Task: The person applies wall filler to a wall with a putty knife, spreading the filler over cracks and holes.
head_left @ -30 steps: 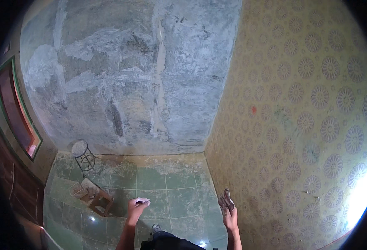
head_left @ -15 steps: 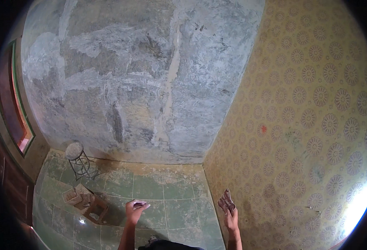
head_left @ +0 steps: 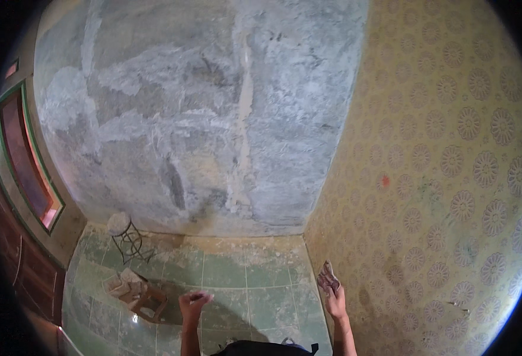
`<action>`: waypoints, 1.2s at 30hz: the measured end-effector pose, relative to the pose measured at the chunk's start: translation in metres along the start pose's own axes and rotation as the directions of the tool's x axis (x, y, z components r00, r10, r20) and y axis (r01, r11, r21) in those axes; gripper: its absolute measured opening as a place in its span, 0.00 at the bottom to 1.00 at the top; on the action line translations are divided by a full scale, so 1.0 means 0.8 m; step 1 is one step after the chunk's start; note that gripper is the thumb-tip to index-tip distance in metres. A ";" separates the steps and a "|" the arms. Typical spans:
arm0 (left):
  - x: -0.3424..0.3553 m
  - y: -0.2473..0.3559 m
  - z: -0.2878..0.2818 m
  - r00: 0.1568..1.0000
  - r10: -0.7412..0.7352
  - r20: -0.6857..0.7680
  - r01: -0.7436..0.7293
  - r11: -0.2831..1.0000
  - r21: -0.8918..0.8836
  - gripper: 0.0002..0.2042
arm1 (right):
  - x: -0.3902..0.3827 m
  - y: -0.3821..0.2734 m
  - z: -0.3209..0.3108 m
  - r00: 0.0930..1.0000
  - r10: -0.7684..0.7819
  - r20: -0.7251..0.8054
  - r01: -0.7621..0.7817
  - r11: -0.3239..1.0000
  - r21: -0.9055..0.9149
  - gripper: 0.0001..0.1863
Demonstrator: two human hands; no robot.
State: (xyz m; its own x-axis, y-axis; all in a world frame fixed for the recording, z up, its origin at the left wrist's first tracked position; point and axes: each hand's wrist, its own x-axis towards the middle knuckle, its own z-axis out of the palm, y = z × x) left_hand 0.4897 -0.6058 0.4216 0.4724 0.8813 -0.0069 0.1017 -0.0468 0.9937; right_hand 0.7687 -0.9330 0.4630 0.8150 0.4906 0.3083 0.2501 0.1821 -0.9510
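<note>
My right hand (head_left: 335,302) is closed round a crumpled brown-maroon cloth (head_left: 328,276). The cloth's pointed end sticks up above my fingers, close to the patterned yellow wall (head_left: 427,207). Over the green tiles my left hand (head_left: 193,302) is held with thumb and fingers drawn together. Whether anything small sits in that pinch is too unclear to make out. Ahead rises a grey wall (head_left: 207,136) with patchy plaster and a pale vertical strip of filler (head_left: 245,113).
A round-topped stool with wire legs (head_left: 127,237) stands by the grey wall at left. Nearer, a brown low stool (head_left: 148,304) has a pale container (head_left: 118,285) beside it. The tiled floor (head_left: 225,273) is dusty. A green-framed window (head_left: 29,148) and a brown door (head_left: 32,267) are at far left.
My view has shifted, so the stools and floor sit farther right. The right hand still grips the cloth. My left hand has turned slightly, its fingers still together.
</note>
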 end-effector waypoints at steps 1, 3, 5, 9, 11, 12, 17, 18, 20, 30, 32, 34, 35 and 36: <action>-0.008 0.007 0.011 1.000 0.000 -0.028 -0.001 0.999 -0.040 0.11 | 0.000 0.011 -0.016 1.000 -0.015 -0.009 0.015 1.000 0.004 0.23; -0.017 0.013 0.031 0.998 -0.003 -0.056 0.003 1.000 0.002 0.10 | 0.011 0.011 -0.032 0.998 0.061 -0.031 -0.063 0.997 -0.041 0.22; -0.025 0.013 0.053 0.996 -0.040 -0.079 0.020 0.971 -0.239 0.08 | 0.018 0.025 -0.062 0.999 0.031 -0.027 -0.032 0.999 -0.036 0.22; -0.026 0.022 0.094 0.987 -0.013 -0.159 -0.033 0.959 -0.283 0.09 | 0.027 0.033 -0.110 0.998 0.008 -0.055 -0.010 0.999 -0.035 0.23; -0.028 0.045 0.111 0.991 -0.028 -0.134 -0.015 0.951 -0.308 0.09 | 0.032 0.047 -0.136 0.996 -0.022 -0.088 0.016 0.998 -0.061 0.22; -0.029 0.049 0.120 0.991 -0.017 -0.135 -0.026 0.951 -0.308 0.09 | 0.033 0.052 -0.147 0.996 -0.031 -0.090 0.026 0.998 -0.056 0.22; -0.046 0.032 0.162 0.984 0.149 -0.094 -0.156 0.985 -0.076 0.12 | 0.041 0.058 -0.194 1.000 -0.029 0.012 0.029 0.999 -0.038 0.24; -0.047 0.026 0.174 0.984 0.155 -0.091 -0.162 0.984 -0.075 0.12 | 0.043 0.054 -0.199 1.000 -0.008 0.002 0.009 1.000 -0.019 0.24; -0.050 0.021 0.199 0.995 0.032 -0.092 -0.050 0.978 -0.203 0.13 | 0.042 0.058 -0.216 1.000 0.011 -0.004 -0.011 1.000 0.005 0.23; -0.101 0.036 0.231 0.994 0.069 -0.087 -0.086 0.976 -0.201 0.11 | 0.060 0.067 -0.250 1.000 0.000 0.004 0.001 0.992 -0.124 0.20; -0.107 0.052 0.226 0.990 -0.051 -0.129 0.021 0.974 -0.223 0.08 | 0.056 0.067 -0.250 1.000 0.022 0.012 -0.021 0.996 -0.086 0.19; -0.104 0.036 0.225 0.999 -0.032 -0.023 0.028 0.983 -0.180 0.10 | 0.057 0.073 -0.251 0.999 0.040 0.016 -0.040 0.998 -0.043 0.19; -0.106 0.032 0.224 0.996 -0.033 0.081 0.044 0.990 -0.137 0.14 | 0.054 0.079 -0.255 0.999 0.043 0.009 -0.042 0.999 -0.019 0.19; -0.106 0.029 0.226 0.997 -0.033 0.076 0.043 0.990 -0.134 0.14 | 0.053 0.085 -0.258 0.999 0.045 0.001 -0.045 0.999 0.005 0.19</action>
State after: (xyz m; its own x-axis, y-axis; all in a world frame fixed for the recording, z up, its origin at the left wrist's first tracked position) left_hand 0.6101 -0.7669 0.4248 0.5337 0.8443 -0.0478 0.0031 0.0545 0.9985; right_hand 0.9277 -1.0760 0.4063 0.8251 0.4991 0.2649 0.2103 0.1639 -0.9638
